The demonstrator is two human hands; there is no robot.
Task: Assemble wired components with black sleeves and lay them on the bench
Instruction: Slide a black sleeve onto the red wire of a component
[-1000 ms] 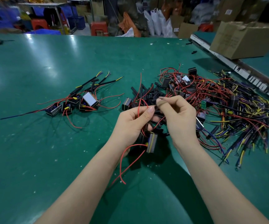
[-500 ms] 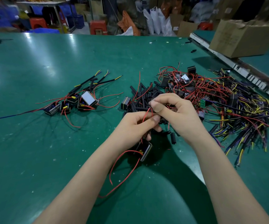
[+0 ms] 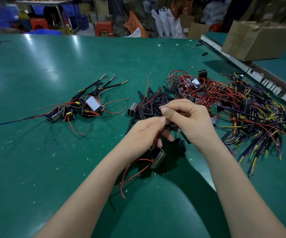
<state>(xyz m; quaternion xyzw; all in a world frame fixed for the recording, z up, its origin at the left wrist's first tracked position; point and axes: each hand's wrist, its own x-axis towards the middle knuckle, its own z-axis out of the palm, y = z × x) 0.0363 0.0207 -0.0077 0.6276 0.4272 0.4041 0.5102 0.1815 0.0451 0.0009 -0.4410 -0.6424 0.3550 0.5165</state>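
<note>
My left hand (image 3: 144,133) grips the red wires of a small black boxed component (image 3: 158,158), which hangs just under it above the green bench (image 3: 35,160). My right hand (image 3: 188,120) pinches a black sleeve (image 3: 170,125) over those wires, thumb against forefinger; most of the sleeve is hidden by my fingers. Red wire tails (image 3: 126,177) trail down toward me. Behind my hands lies a heap of loose black sleeves (image 3: 150,103). Several sleeved components (image 3: 85,107) lie grouped on the bench to the left.
A tangle of red-wired components (image 3: 205,93) and yellow-and-purple wires (image 3: 259,127) fills the right side. A cardboard box (image 3: 257,40) stands on a neighbouring bench at the back right, beyond a metal rail (image 3: 252,69). Stools, bags and crates crowd the floor behind.
My hands have closed together, the right thumb and forefinger now meeting the left fingers. The held component has swung lower and its wire tails have shifted toward me.
</note>
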